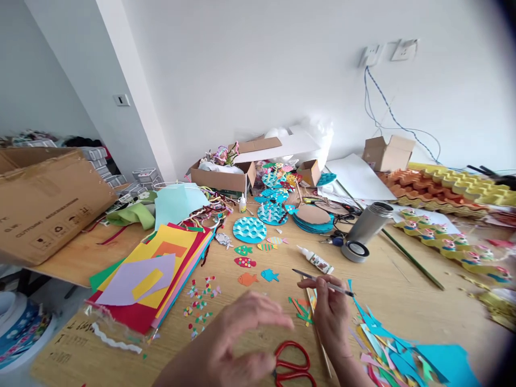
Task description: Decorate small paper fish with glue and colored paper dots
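My right hand is closed around a slim pen with dark ends, held above the table. Thumb and fingers of my left hand are spread apart with nothing between them; motion blurs it slightly. Red-handled scissors lie between my hands, close to my left thumb. A thin wooden stick passes beneath my right wrist. Ahead of my hands are paper fish: an orange fish, a blue fish, a red dotted fish and a green fish. A white glue bottle lies beyond the pen.
Colored paper sheets are stacked at left, with small paper bits beside them. Blue paper scraps cover the right front. An uncapped metal flask, egg trays and a wave-patterned blue disc stand or lie farther back.
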The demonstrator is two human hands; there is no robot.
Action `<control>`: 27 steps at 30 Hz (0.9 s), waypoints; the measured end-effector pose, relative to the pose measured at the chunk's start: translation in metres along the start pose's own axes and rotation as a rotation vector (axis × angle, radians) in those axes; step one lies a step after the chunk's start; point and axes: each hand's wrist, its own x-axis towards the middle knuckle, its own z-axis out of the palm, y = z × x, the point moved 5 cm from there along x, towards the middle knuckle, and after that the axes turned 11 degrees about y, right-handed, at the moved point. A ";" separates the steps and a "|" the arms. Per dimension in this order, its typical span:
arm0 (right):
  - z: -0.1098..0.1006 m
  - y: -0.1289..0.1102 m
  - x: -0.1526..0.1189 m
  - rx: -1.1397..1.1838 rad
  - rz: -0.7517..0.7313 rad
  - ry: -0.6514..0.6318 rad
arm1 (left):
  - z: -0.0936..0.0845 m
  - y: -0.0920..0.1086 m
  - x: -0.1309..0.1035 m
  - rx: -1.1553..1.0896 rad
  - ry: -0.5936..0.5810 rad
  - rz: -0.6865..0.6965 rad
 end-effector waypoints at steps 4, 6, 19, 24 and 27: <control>-0.006 -0.009 0.002 -0.149 -0.077 -0.167 | 0.044 -0.037 0.036 0.379 -0.014 0.007; -0.007 -0.009 -0.003 -0.158 -0.091 -0.254 | 0.065 -0.057 0.042 0.498 -0.049 -0.002; -0.033 -0.006 -0.015 -0.345 -0.261 -0.328 | 0.114 -0.101 0.046 0.607 -0.053 -0.048; -0.050 0.004 -0.037 -0.586 -0.498 -0.348 | 0.118 -0.107 0.046 0.610 -0.023 -0.061; -0.047 0.013 -0.040 -0.673 -0.521 -0.333 | 0.120 -0.109 0.046 0.610 -0.007 -0.064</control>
